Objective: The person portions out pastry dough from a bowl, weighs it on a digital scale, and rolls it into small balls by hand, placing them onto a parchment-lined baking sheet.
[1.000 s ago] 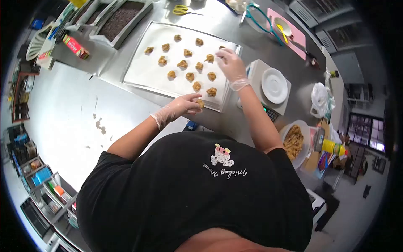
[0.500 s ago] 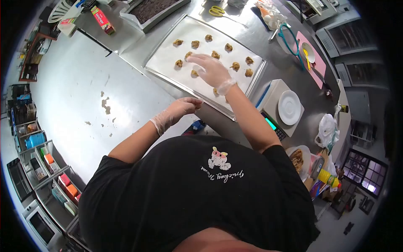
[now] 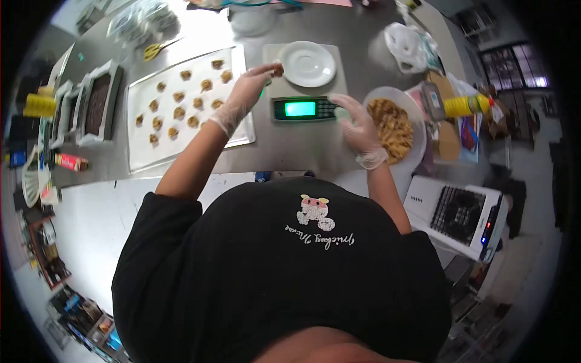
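Note:
My left hand (image 3: 243, 94), in a clear glove, reaches between the baking tray and the white plate (image 3: 307, 64). Its fingers are drawn together at a small brown lump of cookie dough (image 3: 278, 71), beside the plate's left rim. The plate rests on a kitchen scale (image 3: 301, 109) with a lit green display. My right hand (image 3: 361, 128), also gloved and slightly blurred, hovers at the left edge of a bowl (image 3: 416, 151) of cookie dough (image 3: 391, 128). Its fingers are apart, with nothing seen in them. Several dough lumps lie in rows on the paper-lined baking tray (image 3: 131, 138).
Left of the tray stands a pan of dark cake (image 3: 97, 104), with a red box (image 3: 71, 161) near it. Yellow scissors (image 3: 152, 52) lie behind the tray. Right of the bowl are a yellow bottle (image 3: 465, 105) and a white plastic bag (image 3: 407, 48).
The view has swung right, from the tray to the scale and bowl. My right hand has left the tray for the bowl; my left hand has come up beside the plate.

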Tool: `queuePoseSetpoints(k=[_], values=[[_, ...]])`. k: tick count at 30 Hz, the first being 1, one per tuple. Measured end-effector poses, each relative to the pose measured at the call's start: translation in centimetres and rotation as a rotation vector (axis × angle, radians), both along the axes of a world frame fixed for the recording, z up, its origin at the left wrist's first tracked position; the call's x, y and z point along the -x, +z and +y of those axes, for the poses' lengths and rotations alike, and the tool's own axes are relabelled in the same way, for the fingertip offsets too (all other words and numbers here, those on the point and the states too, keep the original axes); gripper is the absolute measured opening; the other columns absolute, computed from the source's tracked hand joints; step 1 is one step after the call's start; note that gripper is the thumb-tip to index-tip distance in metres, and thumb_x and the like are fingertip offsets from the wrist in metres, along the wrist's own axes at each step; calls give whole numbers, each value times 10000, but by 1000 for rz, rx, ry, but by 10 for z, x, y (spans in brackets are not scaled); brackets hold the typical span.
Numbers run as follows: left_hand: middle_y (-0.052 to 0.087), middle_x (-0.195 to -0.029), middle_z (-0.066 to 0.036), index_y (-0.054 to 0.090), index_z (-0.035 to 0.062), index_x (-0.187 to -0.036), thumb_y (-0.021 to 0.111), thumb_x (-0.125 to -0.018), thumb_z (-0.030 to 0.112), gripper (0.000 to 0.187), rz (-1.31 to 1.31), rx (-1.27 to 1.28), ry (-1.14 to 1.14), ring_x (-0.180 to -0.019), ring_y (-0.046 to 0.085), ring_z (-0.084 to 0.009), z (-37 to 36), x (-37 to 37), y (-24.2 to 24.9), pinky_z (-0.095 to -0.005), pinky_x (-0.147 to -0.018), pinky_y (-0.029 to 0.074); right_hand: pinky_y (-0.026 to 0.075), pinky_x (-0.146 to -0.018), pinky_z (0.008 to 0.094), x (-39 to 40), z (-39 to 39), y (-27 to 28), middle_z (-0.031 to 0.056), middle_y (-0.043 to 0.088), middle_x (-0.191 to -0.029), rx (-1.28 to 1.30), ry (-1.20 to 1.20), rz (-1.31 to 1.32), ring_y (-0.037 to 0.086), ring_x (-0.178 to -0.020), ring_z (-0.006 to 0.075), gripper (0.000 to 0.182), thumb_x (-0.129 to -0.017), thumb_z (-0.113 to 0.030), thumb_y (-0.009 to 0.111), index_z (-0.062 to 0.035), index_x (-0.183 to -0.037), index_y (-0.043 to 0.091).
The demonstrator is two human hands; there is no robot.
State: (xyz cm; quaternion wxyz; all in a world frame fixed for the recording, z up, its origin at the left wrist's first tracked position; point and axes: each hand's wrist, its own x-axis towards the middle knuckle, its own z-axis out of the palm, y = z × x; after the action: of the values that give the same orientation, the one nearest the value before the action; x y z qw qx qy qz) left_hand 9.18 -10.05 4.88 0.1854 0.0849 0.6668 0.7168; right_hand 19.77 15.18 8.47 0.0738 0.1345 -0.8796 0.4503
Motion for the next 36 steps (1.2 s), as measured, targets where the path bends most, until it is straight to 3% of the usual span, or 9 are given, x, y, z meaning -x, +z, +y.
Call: queuePoseSetpoints(k=[5,9,14,16,21,31,33,35,36], values=[[640,-949,-188,649,120,-1064,427,-817,76,335,450,469,154,-876,627,-217,54,17,-4,-291,-799,463,365,-967,308,-71,120,2,137,596,-1112,17,-337,26,540,-1085,246,293,-817,-27,481,8,-1090,581],[658,-819,-160,671,139,-993,478,-805,110,271,405,556,131,-724,644,-252,106,-23,-13,-317,-713,494,371,-957,300,-113,194,-23,124,598,-1109,51,-486,-17,542,-1078,215,295,-829,-28,472,18,-1101,576],[637,-946,-123,645,138,-979,519,-794,114,225,811,479,-338,-895,609,-298,227,-92,15,-397,-798,484,414,-899,289,-117,240,-60,105,631,-1042,167,-559,-166,579,-1000,182,281,-828,-24,463,12,-1066,608],[629,-1030,-110,644,121,-1013,530,-791,104,250,802,844,-598,-951,600,-277,276,-101,2,-378,-832,479,424,-880,287,-109,239,-66,100,639,-1019,150,-521,-150,588,-971,181,281,-816,-15,458,2,-1046,620],[655,-881,-157,681,43,-853,552,-737,91,180,693,1210,-738,-863,637,-296,317,-104,-14,-376,-736,515,446,-826,270,-95,233,-86,89,653,-962,68,-484,36,605,-879,177,312,-763,33,431,-22,-980,647],[651,-845,-139,680,55,-823,538,-751,95,164,741,1276,-702,-821,640,-273,306,-116,-8,-370,-694,525,457,-789,264,-95,238,-92,81,654,-936,123,-459,44,606,-848,157,311,-752,52,440,-26,-968,649],[636,-877,-131,647,67,-889,518,-780,108,174,1005,1004,-332,-823,629,-261,295,-98,-15,-374,-691,528,461,-791,269,-94,240,-96,81,655,-947,113,-422,141,609,-850,166,302,-755,56,439,-27,-956,649],[616,-888,-115,591,66,-922,497,-812,121,155,733,1308,-256,-817,616,-260,275,-67,21,-381,-688,527,463,-794,274,-95,236,-89,83,656,-954,125,-436,117,611,-862,177,299,-754,61,438,-27,-950,647],[613,-892,-119,594,65,-915,497,-820,119,146,761,1216,-40,-821,613,-268,254,-46,9,-376,-678,527,466,-797,279,-97,235,-86,84,657,-960,131,-441,87,613,-874,188,297,-753,66,438,-28,-944,645]])
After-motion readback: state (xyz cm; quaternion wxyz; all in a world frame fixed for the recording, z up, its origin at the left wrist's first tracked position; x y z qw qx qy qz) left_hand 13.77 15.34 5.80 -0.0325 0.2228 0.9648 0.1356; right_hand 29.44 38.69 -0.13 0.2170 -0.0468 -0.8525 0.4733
